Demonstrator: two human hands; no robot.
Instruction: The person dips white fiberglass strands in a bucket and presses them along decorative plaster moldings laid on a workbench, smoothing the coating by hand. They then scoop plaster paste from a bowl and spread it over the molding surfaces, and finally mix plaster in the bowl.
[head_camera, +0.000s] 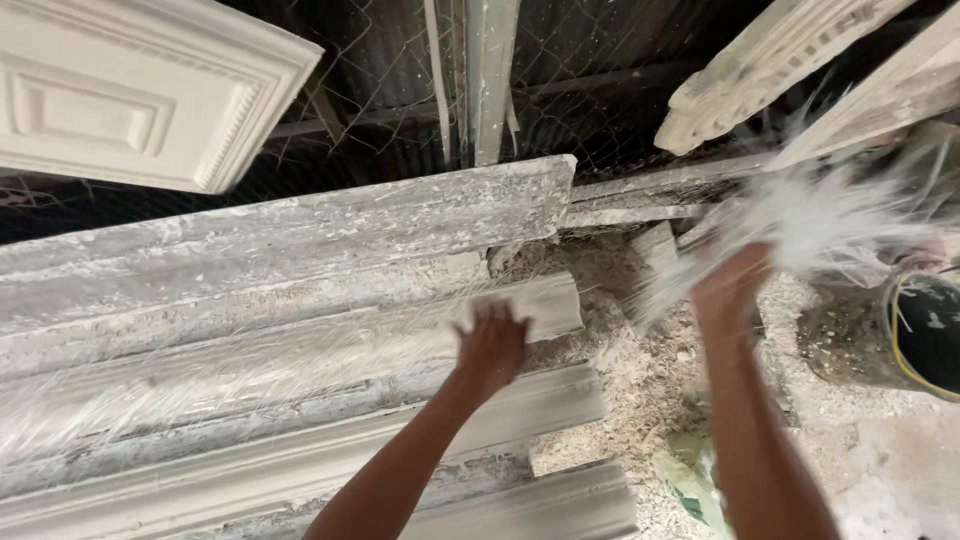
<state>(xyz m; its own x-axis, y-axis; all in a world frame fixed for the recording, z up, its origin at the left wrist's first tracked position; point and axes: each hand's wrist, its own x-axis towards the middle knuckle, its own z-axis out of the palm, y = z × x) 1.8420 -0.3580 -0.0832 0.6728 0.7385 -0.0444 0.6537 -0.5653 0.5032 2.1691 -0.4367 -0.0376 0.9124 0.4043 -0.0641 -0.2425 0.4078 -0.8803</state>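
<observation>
White plaster everywhere, wet and dry, caked on every surface. Landmark: the long cornice mould (300, 330), a grey plaster-crusted trough running from the lower left toward the middle of the view.

Nearest, below the mould's right end: two bare forearms reaching up and away from the camera. Crumbly plaster debris and dust cover the ground (640, 380) to the right of the mould.

Left hand (490, 345): fingers spread, palm down, pressed on the mould close to its right end. It lies flat on a thin layer of glassy white fibre strands (200, 380) spread along the mould's channel. Not closed on anything, only touching; motion blur softens the fingertips.

Right hand (730, 285): raised to the right of the mould, off its end, fingers closed around a loose bunch of white fibre (820, 225). The bunch fans out up and to the right of the hand, blurred. How tightly the fingers clamp I cannot tell, as the hand is seen from the back.

Further right of the mould, at the frame edge: a dark bucket (925, 335) with a yellowish rim, crusted outside with plaster.

Beyond the mould: a thick plaster-splashed plank (380, 215) lying along its far side. Above the mould's left part, a white square ceiling panel (130, 100) with stepped moulded border, tilted. Above and right of the mould, long white cornice castings (780, 60) leaning diagonally. Behind everything, wire mesh (380, 70) over dark corrugated sheeting.
</observation>
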